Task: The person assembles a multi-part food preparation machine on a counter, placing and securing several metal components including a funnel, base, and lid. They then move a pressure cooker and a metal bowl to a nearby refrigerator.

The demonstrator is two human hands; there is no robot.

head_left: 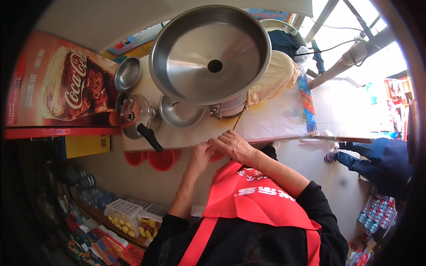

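My left hand (202, 155) and my right hand (234, 147) meet just off the table's near edge, above my red apron (253, 195). The fingers of both are bent and pinched together at the tips. Whatever lies between them, if anything, is hidden or too small to name. A thin brown twisted cord (240, 119) runs down from the table toward my right fingers; I cannot tell whether they touch it. Beyond the hands stands a large round steel pan (191, 48) with a hole in its middle, raised above the white tabletop (275, 124).
Left on the table are a lidded pressure cooker (135, 111) with a black handle, a steel bowl (182, 119) and another bowl (128, 75). A yellowish cloth (273, 77) drapes at right. Red tubs (162, 159) sit underneath. A person (377, 164) is at far right.
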